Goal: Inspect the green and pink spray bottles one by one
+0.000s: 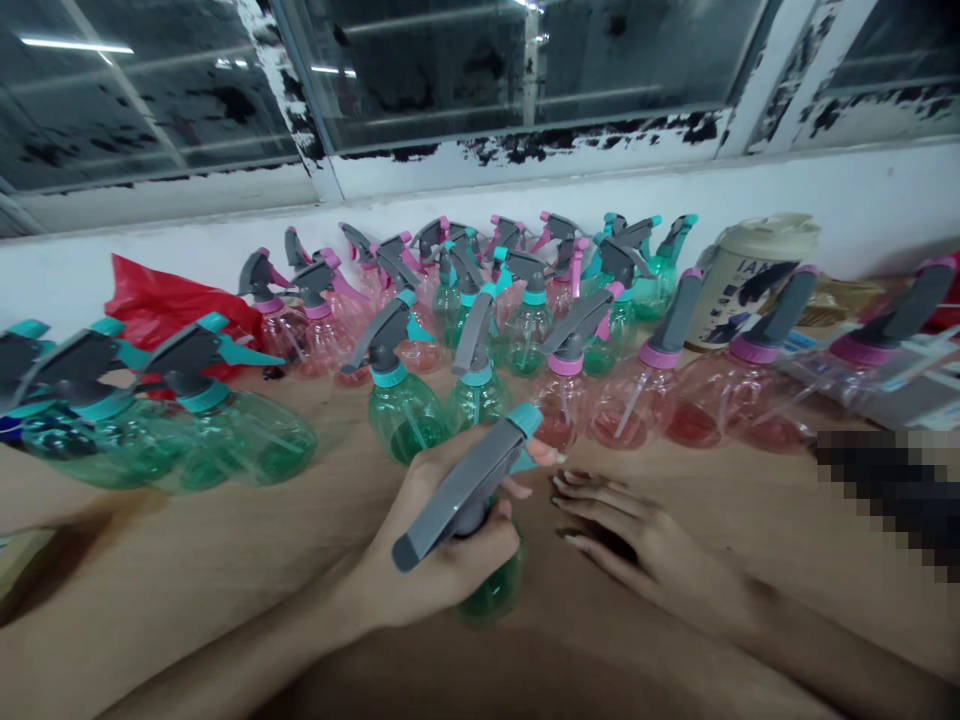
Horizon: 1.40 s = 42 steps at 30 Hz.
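Observation:
My left hand (416,500) is wrapped round the neck of a green spray bottle (493,588) near the table's front edge. The bottle has a grey trigger head with a turquoise nozzle pointing away to the right. My fingers hide its collar and much of its body. Just to the right, my right hand (645,525) rests low over the table with its fingers stretched toward the bottle, holding nothing. Beyond my left hand stand two more green spray bottles (405,415), and a row of pink spray bottles (630,405) runs off to the right.
Several green bottles (259,435) stand at the left, before a red plastic bag (169,300). Mixed pink and green bottles (529,330) crowd the back by the white wall. A large printed cup (739,280) stands at back right, near a pale box (892,385).

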### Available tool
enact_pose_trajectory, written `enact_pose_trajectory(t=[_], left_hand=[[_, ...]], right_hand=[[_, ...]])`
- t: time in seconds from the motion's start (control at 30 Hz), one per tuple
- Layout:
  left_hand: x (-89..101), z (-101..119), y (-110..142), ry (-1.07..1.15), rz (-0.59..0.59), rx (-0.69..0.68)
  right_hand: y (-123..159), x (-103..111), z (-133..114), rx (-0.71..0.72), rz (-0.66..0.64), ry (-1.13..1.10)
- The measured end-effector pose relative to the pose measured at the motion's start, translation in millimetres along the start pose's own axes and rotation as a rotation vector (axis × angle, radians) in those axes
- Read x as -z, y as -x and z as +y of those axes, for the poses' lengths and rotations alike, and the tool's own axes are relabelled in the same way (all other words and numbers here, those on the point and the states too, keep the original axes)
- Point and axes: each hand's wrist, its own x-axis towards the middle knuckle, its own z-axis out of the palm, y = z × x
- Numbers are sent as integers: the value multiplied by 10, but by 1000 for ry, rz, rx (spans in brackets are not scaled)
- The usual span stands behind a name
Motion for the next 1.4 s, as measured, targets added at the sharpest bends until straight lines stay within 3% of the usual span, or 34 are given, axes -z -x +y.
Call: enact_pose_trajectory(t=[0.23, 0.43, 0.53, 0.93, 1.23, 1.4], left_hand=[[18, 27, 4, 18, 43, -99], [53, 44, 25, 42, 16, -28], [48, 24, 22, 7, -4, -61], [-21, -106, 6, -41, 83, -103], [-24, -84, 28, -55, 85, -78], [-10, -60, 53, -89, 76, 4]], right_hand=[[1, 5, -14, -15, -33, 25], [-1, 8, -22, -22, -9, 9], [1, 4, -8, -9, -7, 9], [-7, 23, -31, -5, -5, 2], [-4, 14, -15, -3, -18, 11], [-11, 30, -40, -12, -43, 40]])
